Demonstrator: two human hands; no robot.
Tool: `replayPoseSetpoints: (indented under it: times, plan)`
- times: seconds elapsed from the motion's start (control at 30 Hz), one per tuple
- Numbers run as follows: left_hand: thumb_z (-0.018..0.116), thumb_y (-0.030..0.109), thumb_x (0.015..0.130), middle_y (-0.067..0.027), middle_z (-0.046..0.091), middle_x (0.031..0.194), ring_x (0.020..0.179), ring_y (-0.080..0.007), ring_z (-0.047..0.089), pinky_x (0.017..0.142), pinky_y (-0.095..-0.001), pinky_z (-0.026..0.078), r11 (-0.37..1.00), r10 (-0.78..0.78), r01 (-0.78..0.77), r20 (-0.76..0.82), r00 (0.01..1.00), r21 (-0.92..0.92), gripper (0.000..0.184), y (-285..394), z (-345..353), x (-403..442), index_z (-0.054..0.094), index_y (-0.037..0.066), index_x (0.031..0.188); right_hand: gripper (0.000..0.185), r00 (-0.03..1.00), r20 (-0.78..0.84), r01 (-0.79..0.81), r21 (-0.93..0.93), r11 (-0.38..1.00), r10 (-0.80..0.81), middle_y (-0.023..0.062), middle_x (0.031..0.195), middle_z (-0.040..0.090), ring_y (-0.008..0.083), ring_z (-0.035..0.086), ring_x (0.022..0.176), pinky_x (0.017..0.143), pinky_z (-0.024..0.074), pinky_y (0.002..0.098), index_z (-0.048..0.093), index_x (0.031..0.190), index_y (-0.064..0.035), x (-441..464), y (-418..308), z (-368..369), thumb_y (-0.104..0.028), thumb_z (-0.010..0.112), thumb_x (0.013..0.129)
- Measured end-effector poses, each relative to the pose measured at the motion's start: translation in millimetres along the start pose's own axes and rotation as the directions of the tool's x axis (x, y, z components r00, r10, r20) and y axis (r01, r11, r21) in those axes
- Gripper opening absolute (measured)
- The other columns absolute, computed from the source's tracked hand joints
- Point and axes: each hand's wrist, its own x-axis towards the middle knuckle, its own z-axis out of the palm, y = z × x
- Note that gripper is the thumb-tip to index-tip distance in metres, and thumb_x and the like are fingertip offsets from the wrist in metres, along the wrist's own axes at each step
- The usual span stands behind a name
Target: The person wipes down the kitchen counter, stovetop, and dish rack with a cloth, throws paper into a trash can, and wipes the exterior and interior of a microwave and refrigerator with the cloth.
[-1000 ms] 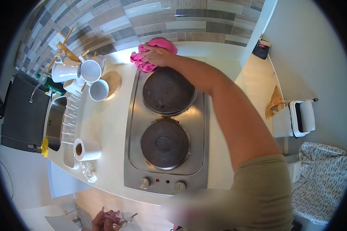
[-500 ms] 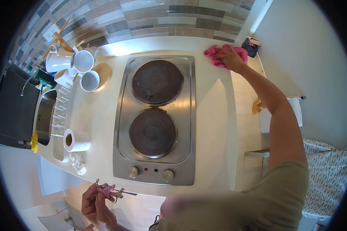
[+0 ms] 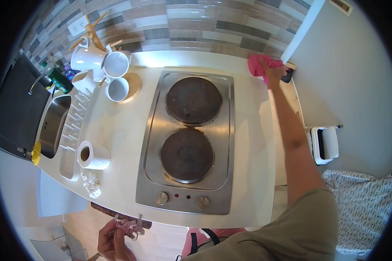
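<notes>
My right hand (image 3: 274,75) is closed on a bunched pink cloth (image 3: 258,66) at the back right corner of the white counter (image 3: 252,143). Motion smears its fingers a little. Low in the view, my left hand (image 3: 113,243) pinches a crumpled, pinkish, see-through thing (image 3: 130,225) with thin bits sticking out; its kind is unclear. That hand is in front of the counter's edge. Between my two hands lies a steel cooktop (image 3: 154,187) with two dark round hot plates and two knobs. Brown residue rings the plates.
White mugs (image 3: 117,89) hang on a wooden stand at the back left. A paper roll (image 3: 96,156) and crumpled clear plastic (image 3: 91,185) sit at the left, near a dish rack (image 3: 74,117) and sink (image 3: 56,126). At the right stands a white bin (image 3: 331,143).
The view has shifted, so the counter sits farther right. My right hand has moved toward the cloth's right side, and the cloth looks more bunched. My left hand still holds the pinkish thing, now lower.
</notes>
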Motion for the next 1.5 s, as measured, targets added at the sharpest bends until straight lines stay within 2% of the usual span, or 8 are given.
replayPoseSetpoints:
  times: [0.3,0.33,0.37,0.53,0.7,0.9,1.1,1.5]
  plan:
    - [0.051,-0.004,0.085,-0.0184,0.063,0.075,0.063,-0.0218,0.059,0.063,-0.0345,0.053,0.995,0.039,-0.01,-0.302,0.952,0.096,0.023,1,-16,-9,0.056,-0.012,0.106,0.047,0.522,0.207,0.848,-0.023,0.53,-0.827,0.0326,0.108,0.043,0.0511,0.047,0.096,0.087,0.0391,0.0539,0.039,0.114,0.0017,-119,-88,141,-0.018,0.061,0.078]
    - [0.051,-0.003,0.085,-0.0184,0.063,0.075,0.064,-0.0222,0.06,0.064,-0.035,0.053,0.992,0.08,-0.045,-0.313,0.946,0.118,0.024,-1,-18,-11,0.056,-0.012,0.106,0.033,0.825,0.311,0.365,0.343,0.865,-0.472,0.0311,0.107,0.044,0.0476,0.053,0.089,0.078,0.0459,0.0509,0.045,0.109,0.0012,-144,-120,169,-0.009,0.054,0.079]
    - [0.051,-0.003,0.085,-0.0184,0.063,0.074,0.065,-0.0226,0.061,0.065,-0.0354,0.054,0.987,0.122,-0.081,-0.321,0.939,0.14,0.024,-3,-17,-11,0.056,-0.012,0.106,0.031,0.366,0.318,0.93,-0.08,0.36,-0.874,0.029,0.107,0.043,0.0422,0.056,0.086,0.071,0.05,0.0451,0.049,0.106,0.0003,-160,-130,188,-0.004,0.054,0.076]
    - [0.051,0.0,0.086,-0.0187,0.063,0.076,0.063,-0.0208,0.06,0.063,-0.0322,0.055,0.985,0.083,-0.031,-0.311,0.947,0.168,0.024,11,-7,-17,0.056,-0.01,0.108,0.036,-0.304,0.294,0.823,0.56,-0.094,-0.906,0.0188,0.108,0.053,0.0319,0.057,0.1,0.071,0.0514,0.0419,0.055,0.105,-0.0026,-203,-161,269,-0.011,0.062,0.07]
    - [0.052,0.001,0.086,-0.0193,0.064,0.077,0.065,-0.02,0.059,0.07,-0.0355,0.054,0.982,0.107,-0.047,-0.337,0.936,0.184,0.025,12,-1,-17,0.055,-0.009,0.108,0.047,-0.16,0.905,0.891,0.305,0.337,-0.395,0.0179,0.113,0.059,0.0309,0.058,0.102,0.09,0.0427,0.041,0.054,0.118,-0.0037,-183,-158,220,-0.01,0.06,0.071]
    - [0.05,0.0,0.087,-0.0193,0.062,0.078,0.064,-0.0206,0.057,0.073,-0.0376,0.052,0.99,0.098,-0.065,-0.286,0.953,0.124,0.024,16,5,-5,0.054,-0.011,0.108,0.05,-0.305,0.747,0.749,0.572,0.336,-0.591,0.0171,0.125,0.051,0.0303,0.047,0.119,0.099,0.0375,0.0353,0.046,0.125,-0.0026,-80,-72,123,-0.003,0.056,0.076]
    - [0.05,0.005,0.09,-0.0145,0.062,0.097,0.075,-0.0151,0.057,0.062,-0.0248,0.043,0.999,0.028,-0.022,-0.146,0.989,0.046,0.031,8,-17,-13,0.049,-0.007,0.119,0.06,0.134,0.917,0.862,0.079,0.501,-0.375,0.014,0.121,0.051,0.0328,0.049,0.113,0.092,0.0428,0.0375,0.049,0.125,-0.0113,-6,21,20,-0.001,0.057,0.067]
    - [0.052,0.0,0.086,-0.0201,0.064,0.092,0.071,-0.0177,0.061,0.056,-0.0252,0.042,0.984,0.056,-0.044,0.065,0.996,-0.175,0.026,-8,-57,-35,0.055,-0.008,0.11,0.07,0.185,0.918,0.883,0.001,0.47,-0.35,0.0141,0.128,0.041,0.0369,0.041,0.115,0.092,0.0362,0.0509,0.045,0.131,-0.0219,-276,-4,-221,-0.014,0.07,0.065]
